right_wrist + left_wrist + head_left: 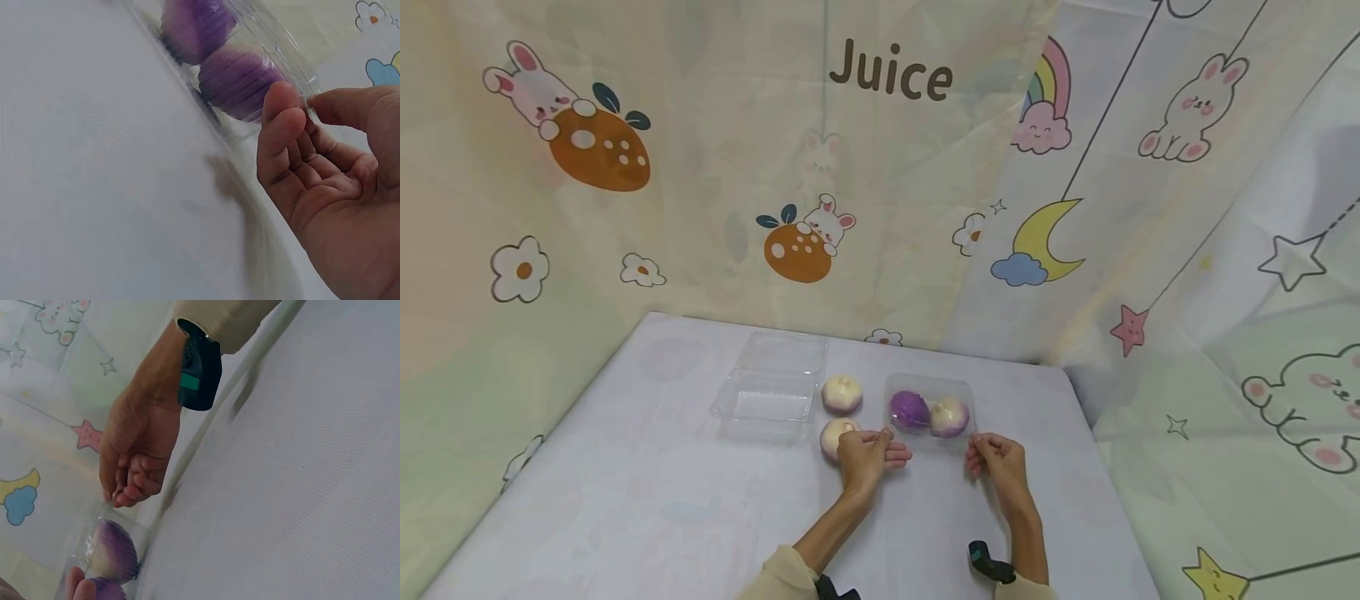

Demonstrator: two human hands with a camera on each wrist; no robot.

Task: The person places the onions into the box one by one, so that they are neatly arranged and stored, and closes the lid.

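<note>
Two purple-and-cream round items (910, 410) (950, 417) lie side by side inside a clear plastic box (931, 385), its lid down over them. At the box's front right corner, my right hand (1000, 471) pinches the edge between thumb and fingers; the right wrist view shows the thumb (347, 107) against the rim. My left hand (863, 462) holds the front left corner, thumb on top and the other fingers extended below. Two left fingertips (80, 584) show before the box in the left wrist view.
An open clear box (769, 404) with its lid folded back stands at the left. Between the boxes are two more cream-and-purple items (842, 393) (833, 437), the nearer one partly behind my left hand. A printed curtain hangs behind the white table (700, 517).
</note>
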